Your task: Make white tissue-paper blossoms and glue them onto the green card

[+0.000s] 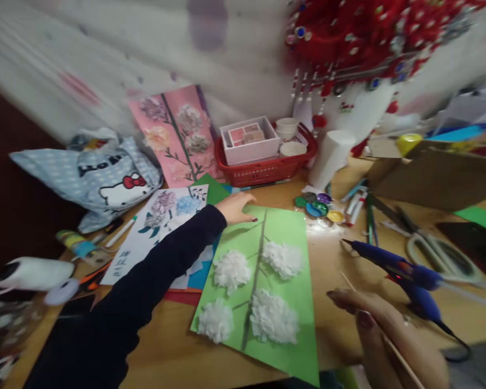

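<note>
A light green card point(283, 227) lies on the table in front of me, with a grey painted stem and several white paper flowers point(274, 317) on it. At the card's far left corner is my left hand point(237, 208), its thumb and fingers apart and nothing visible between them. Whether it presses on the card I cannot tell. My right hand point(392, 337), to the right of the card, pinches a thin wooden stick point(403, 361) whose tip points up and left. Small paint pots point(318, 206) stand beyond the card.
A blue hot glue gun point(397, 265) and scissors point(441, 254) lie at the right. Behind are a red basket point(251, 175), a white paper roll point(332, 159) and a pink flower picture point(174, 135). At left are a white flower picture point(125, 262) and a Hello Kitty bag point(93, 178).
</note>
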The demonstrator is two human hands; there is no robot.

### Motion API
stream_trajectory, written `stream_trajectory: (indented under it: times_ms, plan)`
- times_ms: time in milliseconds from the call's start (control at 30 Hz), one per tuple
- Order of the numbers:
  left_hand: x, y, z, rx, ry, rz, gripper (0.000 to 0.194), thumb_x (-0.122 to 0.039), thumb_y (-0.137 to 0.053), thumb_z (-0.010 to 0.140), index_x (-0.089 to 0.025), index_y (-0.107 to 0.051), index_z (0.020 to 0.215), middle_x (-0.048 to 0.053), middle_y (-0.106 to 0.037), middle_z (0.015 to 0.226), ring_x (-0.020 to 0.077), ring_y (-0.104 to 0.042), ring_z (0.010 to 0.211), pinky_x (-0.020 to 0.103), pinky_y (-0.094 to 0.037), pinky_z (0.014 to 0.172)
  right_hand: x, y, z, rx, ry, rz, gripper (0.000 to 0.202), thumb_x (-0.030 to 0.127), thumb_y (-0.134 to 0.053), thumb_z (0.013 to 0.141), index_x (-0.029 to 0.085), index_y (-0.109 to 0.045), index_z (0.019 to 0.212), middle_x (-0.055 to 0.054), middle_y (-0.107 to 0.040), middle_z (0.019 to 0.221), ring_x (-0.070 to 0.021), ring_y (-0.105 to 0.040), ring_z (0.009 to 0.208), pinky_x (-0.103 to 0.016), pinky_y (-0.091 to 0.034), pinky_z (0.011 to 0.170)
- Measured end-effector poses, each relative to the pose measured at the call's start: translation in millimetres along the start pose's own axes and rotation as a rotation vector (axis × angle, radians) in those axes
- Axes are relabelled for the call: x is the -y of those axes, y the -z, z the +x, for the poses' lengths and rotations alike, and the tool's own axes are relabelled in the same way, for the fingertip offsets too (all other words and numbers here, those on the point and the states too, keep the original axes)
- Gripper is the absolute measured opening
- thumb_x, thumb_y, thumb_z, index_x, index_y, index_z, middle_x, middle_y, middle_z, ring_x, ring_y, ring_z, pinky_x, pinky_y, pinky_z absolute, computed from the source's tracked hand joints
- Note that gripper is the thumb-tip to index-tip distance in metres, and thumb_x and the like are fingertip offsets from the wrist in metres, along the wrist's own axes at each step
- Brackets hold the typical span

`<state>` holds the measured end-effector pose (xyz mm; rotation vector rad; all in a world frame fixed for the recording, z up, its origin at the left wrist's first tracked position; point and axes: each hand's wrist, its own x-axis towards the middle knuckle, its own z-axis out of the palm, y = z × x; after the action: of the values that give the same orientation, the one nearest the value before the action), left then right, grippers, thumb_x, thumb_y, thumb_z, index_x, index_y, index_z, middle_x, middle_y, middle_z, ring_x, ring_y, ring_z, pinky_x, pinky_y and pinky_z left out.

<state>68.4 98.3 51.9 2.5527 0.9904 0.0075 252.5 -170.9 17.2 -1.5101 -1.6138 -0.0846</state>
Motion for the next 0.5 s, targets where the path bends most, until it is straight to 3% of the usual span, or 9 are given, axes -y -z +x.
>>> stream_trajectory:
  times_ms: [100, 233, 367, 500]
  plan:
    - [-7.3, -13.9, 29.8, 0.05, 0.111, 0.115, 0.067, -0.045, -0.07, 0.063, -0.012, -0.051, 0.117, 0.016, -0.052, 0.12, 0.0281, -0.05, 0.108, 0.037, -0.039, 0.089, 9.0, 3.4, -0.1, -0.028, 0.004, -0.031, 0.02, 0.022, -0.044, 0.088, 0.021, -0.061, 0.098, -0.004, -0.069, 0.079, -0.0134, -0.065, 0.063, -0.021, -0.048, 0.053]
    - [0.6, -15.5, 41.7, 0.169, 0.157, 0.113, 0.07, -0.055, -0.072, 0.052, -0.015, -0.056, 0.107, 0.01, -0.061, 0.101, 0.0232, -0.055, 0.088, 0.029, -0.039, 0.073, 14.6, 6.2, -5.1, -0.043, -0.078, -0.023, 0.019, 0.019, -0.045, 0.088, 0.02, -0.061, 0.096, -0.004, -0.068, 0.08, -0.0139, -0.064, 0.064, -0.023, -0.049, 0.057]
    - [8.5, -2.5, 46.4, 0.304, 0.046, 0.043, 0.047, -0.053, -0.07, 0.054, -0.014, -0.063, 0.079, 0.004, -0.063, 0.075, 0.0157, -0.053, 0.069, 0.024, -0.034, 0.061, 19.3, 14.4, -5.6, -0.062, -0.03, -0.011, 0.018, 0.016, -0.046, 0.086, 0.019, -0.062, 0.095, -0.005, -0.068, 0.079, -0.0142, -0.064, 0.066, -0.024, -0.049, 0.059]
    - [1.9, 23.0, 38.7, 0.339, -0.056, 0.002, 0.038, -0.049, -0.067, 0.057, -0.015, -0.057, 0.071, 0.0, -0.061, 0.069, 0.0123, -0.05, 0.064, 0.022, -0.034, 0.06, 29.2, 26.9, -10.8, -0.13, -0.013, 0.007, 0.019, 0.013, -0.049, 0.083, 0.019, -0.062, 0.095, -0.005, -0.069, 0.084, -0.0165, -0.065, 0.073, -0.026, -0.05, 0.064]
